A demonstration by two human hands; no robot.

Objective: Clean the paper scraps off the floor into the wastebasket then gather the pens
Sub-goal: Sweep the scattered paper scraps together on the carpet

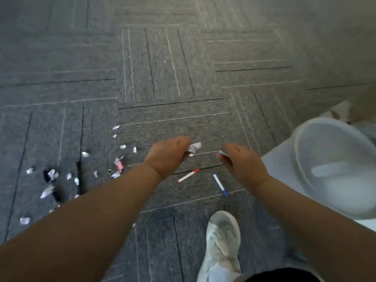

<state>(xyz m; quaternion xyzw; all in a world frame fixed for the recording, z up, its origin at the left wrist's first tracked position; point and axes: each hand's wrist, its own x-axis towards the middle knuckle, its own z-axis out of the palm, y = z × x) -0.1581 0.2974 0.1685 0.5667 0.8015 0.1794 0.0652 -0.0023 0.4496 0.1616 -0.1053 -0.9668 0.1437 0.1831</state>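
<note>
My left hand point(169, 154) hovers over the grey carpet with its fingers curled round crumpled white paper scraps point(194, 147) that stick out past the fingertips. My right hand point(239, 161) is beside it and pinches a small white scrap point(222, 153). A white wastebasket point(333, 165) lies tilted at the right, its opening facing me. A red-capped white pen point(188, 176) and a blue-capped white pen point(220, 184) lie on the floor below my hands. Several white scraps point(50, 176) and a pink piece point(118, 165) are scattered at the left.
My white shoe point(221, 241) stands on the carpet below the pens. A pale object point(339, 110) sits on the floor behind the wastebasket. Dark gaps point(79, 178) show between carpet tiles among the scraps at the left.
</note>
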